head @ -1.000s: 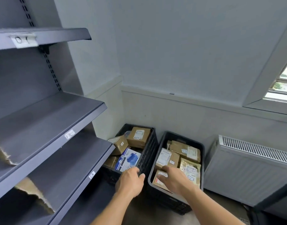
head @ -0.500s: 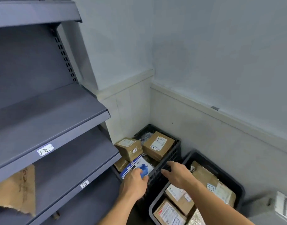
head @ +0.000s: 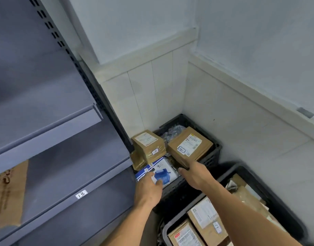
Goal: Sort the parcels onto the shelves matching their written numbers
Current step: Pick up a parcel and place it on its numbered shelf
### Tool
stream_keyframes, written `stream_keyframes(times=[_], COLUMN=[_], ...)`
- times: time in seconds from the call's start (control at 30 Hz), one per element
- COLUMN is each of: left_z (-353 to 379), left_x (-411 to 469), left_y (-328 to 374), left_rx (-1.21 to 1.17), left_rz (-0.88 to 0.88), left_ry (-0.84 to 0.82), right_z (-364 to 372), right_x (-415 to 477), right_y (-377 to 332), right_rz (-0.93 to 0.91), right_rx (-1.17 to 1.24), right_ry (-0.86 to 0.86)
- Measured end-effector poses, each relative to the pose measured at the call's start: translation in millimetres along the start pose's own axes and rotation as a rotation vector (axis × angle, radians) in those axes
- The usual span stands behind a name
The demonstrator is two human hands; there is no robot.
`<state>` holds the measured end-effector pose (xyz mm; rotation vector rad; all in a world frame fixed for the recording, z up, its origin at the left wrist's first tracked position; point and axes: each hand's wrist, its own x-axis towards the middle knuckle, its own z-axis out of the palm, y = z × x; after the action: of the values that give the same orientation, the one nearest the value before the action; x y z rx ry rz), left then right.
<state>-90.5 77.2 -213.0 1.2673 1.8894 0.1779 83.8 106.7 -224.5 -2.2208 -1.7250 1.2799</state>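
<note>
1. Far crate (head: 215, 153): black with slotted walls, set in the corner of the room. Both hands are over its near end. Near crate (head: 257, 180): also black, just beside it on the right, holding brown labelled parcels. The right forearm crosses above it.
2. Parcel marked 14 (head: 190, 146): brown carton, tilted, lying topmost at the right of the far crate. Its near corner meets the right hand (head: 194, 175).
3. Parcel marked 10 (head: 147, 144): taped brown carton at the crate's left, just beside the parcel marked 14 and apart from both hands.
4. Blue-and-white box (head: 163, 170): lies lower, in front of the parcel marked 10, partly under the left hand (head: 149, 189).
5. Right hand: arm stretched forward, back of hand up. The fingers run under the near edge of the parcel marked 14 and are hidden, and the thumb points left below that edge. Cannot tell whether the grip has closed.
6. Left hand: palm down on the near-left part of the blue-and-white box, thumb (head: 159, 182) spread on its top face. Cannot tell whether the fingers hook an edge.
7. Shelving (head: 46, 125): grey metal, immediately left of the far crate. A torn cardboard sheet (head: 8, 192) lies on a shelf at far left. The shelf edge below it carries a white label (head: 81, 194) reading 13, seen sideways.
8. Wall (head: 152, 96): pale, tiled in its lower part.
</note>
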Motion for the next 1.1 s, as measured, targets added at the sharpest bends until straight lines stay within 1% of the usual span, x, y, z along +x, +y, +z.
stream_keyframes(times=[0.1, 0.17, 0.37, 0.53, 0.63, 0.77, 0.9, 1.1], left_z=[19.0, 29.5, 55.1, 67.3, 67.9, 67.8, 63.6, 56.2], left_x=[41.8, 68.6, 140.4, 180.9, 193.7, 193.9, 186.8, 157.1], left_y=[-8.6, -15.6, -28.2, -28.2, -28.6, -29.6, -27.6, -16.5], left_rx=[-0.067, -0.111, -0.119, -0.171, -0.165, -0.179, -0.220, -0.200], left_rz=[-0.110, -0.147, -0.216, -0.246, -0.244, -0.227, -0.207, -0.166], left_ry=[0.027, 0.062, 0.160, 0.225, 0.262, 0.256, 0.243, 0.223], right_z=[9.6, 18.6, 52.5, 73.7, 82.9, 88.1, 85.2, 64.8], right_x=[49.3, 80.4, 165.1, 204.6, 219.5, 224.4, 211.5, 174.0], right_y=[5.0, 5.2, 9.9, 11.5, 7.8, 4.4, 5.1, 4.3], right_rz=[-0.041, -0.076, -0.125, -0.154, -0.170, -0.148, -0.139, -0.136], right_rx=[0.019, 0.062, 0.145, 0.255, 0.285, 0.287, 0.310, 0.253], right_ry=[-0.015, -0.013, -0.006, -0.031, -0.043, -0.062, -0.043, -0.017])
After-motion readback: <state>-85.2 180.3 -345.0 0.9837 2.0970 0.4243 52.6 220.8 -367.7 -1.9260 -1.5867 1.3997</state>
